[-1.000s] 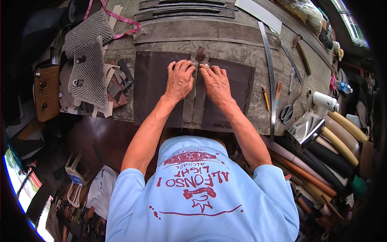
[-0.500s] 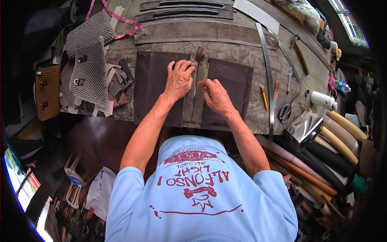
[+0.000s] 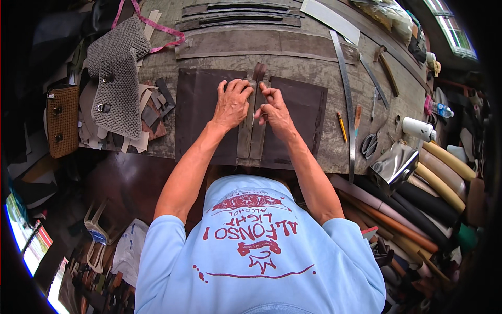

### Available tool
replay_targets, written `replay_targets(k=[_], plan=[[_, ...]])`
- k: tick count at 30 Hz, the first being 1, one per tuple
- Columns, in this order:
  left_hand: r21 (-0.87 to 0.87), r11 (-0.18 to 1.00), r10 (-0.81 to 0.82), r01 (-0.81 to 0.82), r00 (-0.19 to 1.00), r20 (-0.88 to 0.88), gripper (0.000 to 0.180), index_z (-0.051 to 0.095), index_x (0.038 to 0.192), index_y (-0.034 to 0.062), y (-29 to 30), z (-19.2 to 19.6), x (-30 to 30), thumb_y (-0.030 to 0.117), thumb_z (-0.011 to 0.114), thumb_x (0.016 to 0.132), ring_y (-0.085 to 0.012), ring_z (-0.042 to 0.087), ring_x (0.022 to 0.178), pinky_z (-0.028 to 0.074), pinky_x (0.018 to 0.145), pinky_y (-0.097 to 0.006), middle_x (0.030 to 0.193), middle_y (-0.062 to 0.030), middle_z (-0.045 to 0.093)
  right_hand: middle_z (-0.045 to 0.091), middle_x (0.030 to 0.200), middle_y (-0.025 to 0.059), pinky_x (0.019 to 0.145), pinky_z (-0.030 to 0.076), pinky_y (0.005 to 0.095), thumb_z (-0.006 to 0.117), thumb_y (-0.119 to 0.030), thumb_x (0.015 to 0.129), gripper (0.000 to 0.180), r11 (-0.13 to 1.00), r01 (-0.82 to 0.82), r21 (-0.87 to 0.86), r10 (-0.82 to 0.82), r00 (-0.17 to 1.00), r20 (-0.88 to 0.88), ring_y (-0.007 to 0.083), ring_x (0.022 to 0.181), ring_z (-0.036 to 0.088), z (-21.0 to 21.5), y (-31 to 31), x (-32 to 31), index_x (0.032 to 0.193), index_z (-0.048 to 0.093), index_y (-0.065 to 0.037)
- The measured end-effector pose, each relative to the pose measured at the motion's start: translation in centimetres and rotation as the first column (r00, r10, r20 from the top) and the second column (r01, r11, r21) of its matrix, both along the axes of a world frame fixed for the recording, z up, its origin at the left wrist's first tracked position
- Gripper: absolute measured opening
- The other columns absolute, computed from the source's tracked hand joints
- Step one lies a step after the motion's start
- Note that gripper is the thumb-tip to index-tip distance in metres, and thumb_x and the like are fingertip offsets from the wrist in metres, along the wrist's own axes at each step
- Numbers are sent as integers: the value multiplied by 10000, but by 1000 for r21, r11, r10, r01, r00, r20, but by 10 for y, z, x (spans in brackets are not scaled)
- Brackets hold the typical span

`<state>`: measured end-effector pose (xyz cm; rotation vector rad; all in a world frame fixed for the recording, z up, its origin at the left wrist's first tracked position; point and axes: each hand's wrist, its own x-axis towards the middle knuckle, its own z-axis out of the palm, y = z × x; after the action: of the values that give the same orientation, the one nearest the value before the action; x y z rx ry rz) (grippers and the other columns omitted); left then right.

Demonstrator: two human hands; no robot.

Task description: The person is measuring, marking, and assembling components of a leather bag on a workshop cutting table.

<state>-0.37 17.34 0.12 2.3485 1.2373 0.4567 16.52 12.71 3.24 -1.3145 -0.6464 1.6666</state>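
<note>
Leather panels, two dark brown matte sheets, lie flat near the front edge of the worn grey bench (image 3: pixel 314 152), with a narrow, paler leather strip (image 3: pixel 252 137) running down the seam between them. Going from the left: a tan woven pouch (image 3: pixel 63 121) with two metal studs sits at the bench's edge, next to two grey knitted-texture pieces (image 3: pixel 119 97) with metal snaps, lying over a heap of small leather scraps (image 3: pixel 151 118). A pink cord (image 3: pixel 157 27) loops above them. The left panel (image 3: pixel 196 112) is rectangular and smooth. The left hand (image 3: pixel 231 102) presses on its inner edge and the strip, fingers (image 3: pixel 238 86) curled and pushing down, not gripping anything. The right hand (image 3: pixel 274 110) rests just beside it on the strip, fingers (image 3: pixel 266 94) bent and pinched against the strip's edge; whether they actually clasp it cannot be told. The right panel (image 3: pixel 300 112) matches the left in colour and sheen. Further right, a long steel ruler (image 3: pixel 349 112) lies lengthwise, with a yellow pencil (image 3: pixel 341 126) just left of it, scissors (image 3: pixel 369 144) to its right and a white cylindrical bottle (image 3: pixel 418 129) beyond. Rolled leathers (image 3: pixel 442 180) in cream, black and brown are stacked at the far right. Long dark strips (image 3: pixel 238 15) lie across the back of the bench.
</note>
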Motion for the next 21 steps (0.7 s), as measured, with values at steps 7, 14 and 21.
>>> replay_targets(k=[7, 14, 21], plan=[[16, 1000, -24, 25, 999, -21, 385, 622, 1195, 74, 0, 0, -1, 24, 606, 813, -262, 450, 1301, 265, 1113, -556, 1297, -66, 532, 637, 1260, 152, 764, 542, 498, 449, 27, 833, 728, 908, -409, -94, 268, 394, 879, 430, 866, 673, -3, -46, -15, 1522, 241, -77], [-19, 999, -37, 37, 999, -31, 430, 608, 1225, 71, -3, 2, -7, 3, 605, 801, -262, 443, 1311, 259, 1117, -569, 1315, -65, 523, 661, 1207, 134, 760, 559, 471, 544, 6, 827, 670, 842, -539, 29, 177, 327, 928, 384, 922, 676, 11, -42, 24, 1466, 358, -76], [-19, 998, -66, 66, 998, -24, 451, 607, 1231, 71, 0, 2, -4, -13, 594, 789, -252, 443, 1322, 252, 1117, -577, 1322, -68, 528, 482, 1474, 118, 678, 545, 451, 539, -16, 866, 425, 729, -684, 16, 121, 152, 981, 345, 799, 691, -15, -5, 31, 1284, 474, -54]])
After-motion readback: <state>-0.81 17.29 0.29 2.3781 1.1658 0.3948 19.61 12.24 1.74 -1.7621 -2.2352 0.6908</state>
